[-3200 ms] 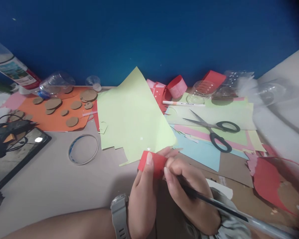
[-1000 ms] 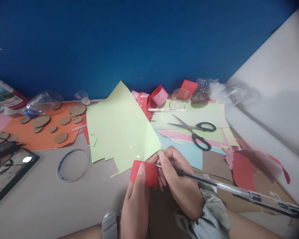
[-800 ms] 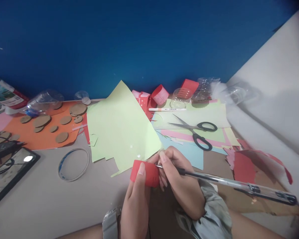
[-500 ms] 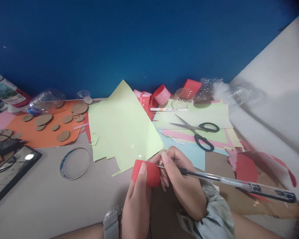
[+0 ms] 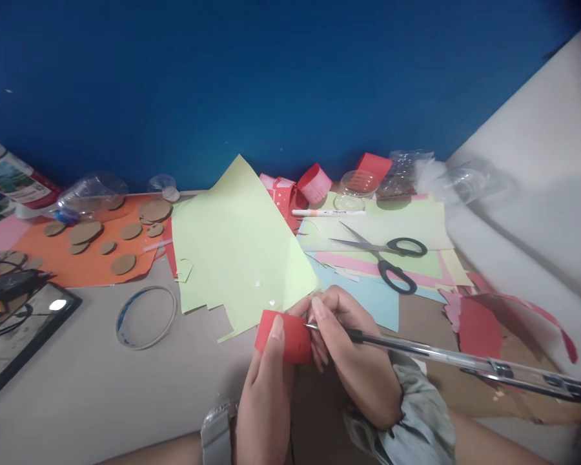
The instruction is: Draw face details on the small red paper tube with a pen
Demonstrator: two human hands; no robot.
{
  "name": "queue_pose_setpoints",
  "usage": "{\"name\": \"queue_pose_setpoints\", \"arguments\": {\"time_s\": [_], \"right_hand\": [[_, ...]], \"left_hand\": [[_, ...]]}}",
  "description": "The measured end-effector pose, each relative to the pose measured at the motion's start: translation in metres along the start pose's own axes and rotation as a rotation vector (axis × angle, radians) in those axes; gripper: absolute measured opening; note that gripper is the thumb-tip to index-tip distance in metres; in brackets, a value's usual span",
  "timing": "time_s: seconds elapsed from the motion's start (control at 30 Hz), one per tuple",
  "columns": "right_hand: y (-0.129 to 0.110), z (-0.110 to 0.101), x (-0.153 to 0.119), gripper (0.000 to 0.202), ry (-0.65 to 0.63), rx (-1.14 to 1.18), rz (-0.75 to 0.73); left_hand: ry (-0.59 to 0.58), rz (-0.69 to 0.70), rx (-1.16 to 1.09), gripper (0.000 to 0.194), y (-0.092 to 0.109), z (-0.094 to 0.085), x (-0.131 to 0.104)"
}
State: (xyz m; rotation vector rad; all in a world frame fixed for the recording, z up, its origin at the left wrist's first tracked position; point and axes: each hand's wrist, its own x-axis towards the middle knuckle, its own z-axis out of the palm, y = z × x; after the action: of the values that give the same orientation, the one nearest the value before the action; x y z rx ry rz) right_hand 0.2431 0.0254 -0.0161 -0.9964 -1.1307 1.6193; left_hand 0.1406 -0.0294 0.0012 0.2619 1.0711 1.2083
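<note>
Closed in a light pinch, the left hand (image 5: pixel 266 400) has its grip on the red paper band (image 5: pixel 295 336), its thumb flat across the near face and the other fingers mostly hidden behind. The right hand (image 5: pixel 363 374) is shut around the clear-barrelled pen (image 5: pixel 426 352) close to the writing end, thumb and fingers drawn together, with the metal point at the band's right side; whether it quite touches, I cannot tell. The band is raised in front of the body, near the lower edge of the pale green sheet (image 5: pixel 232 226), above the tabletop (image 5: pixel 174 374).

Judging by its look, the band is very light and only mildly stiff, firm enough to carry its curve yet easily creased or dented. Fine lines near its right side may be folds or marks. Its surface looks matt, so slipping seems a smaller worry than crushing. The best hold is the one seen: thumb on the broad outer face, fingers backing it, pressure low and spread out. Pinching the rim alone would probably bend it, and a hard push from the pen could pierce or buckle the paper. The pen looks rigid and smooth; its long rear end sticks out well past the hand, so steadying it near the point makes sense.
</note>
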Motion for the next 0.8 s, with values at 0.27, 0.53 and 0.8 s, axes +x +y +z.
{"name": "queue_pose_setpoints", "arguments": {"time_s": [0.27, 0.53, 0.8], "right_hand": [[0.005, -0.003, -0.003, 0.042, 0.012, -0.035, -0.014], [0.003, -0.005, -0.001, 0.044, -0.028, -0.044, -0.020], [0.011, -0.004, -0.005, 0.038, 0.020, -0.111, -0.091]], "left_hand": [[0.036, -0.032, -0.063, 0.061, -0.010, -0.005, 0.003], [-0.030, 0.027, -0.078, 0.058, -0.007, -0.002, 0.004], [-0.019, -0.004, -0.114, 0.058, -0.010, -0.006, 0.004]]}}
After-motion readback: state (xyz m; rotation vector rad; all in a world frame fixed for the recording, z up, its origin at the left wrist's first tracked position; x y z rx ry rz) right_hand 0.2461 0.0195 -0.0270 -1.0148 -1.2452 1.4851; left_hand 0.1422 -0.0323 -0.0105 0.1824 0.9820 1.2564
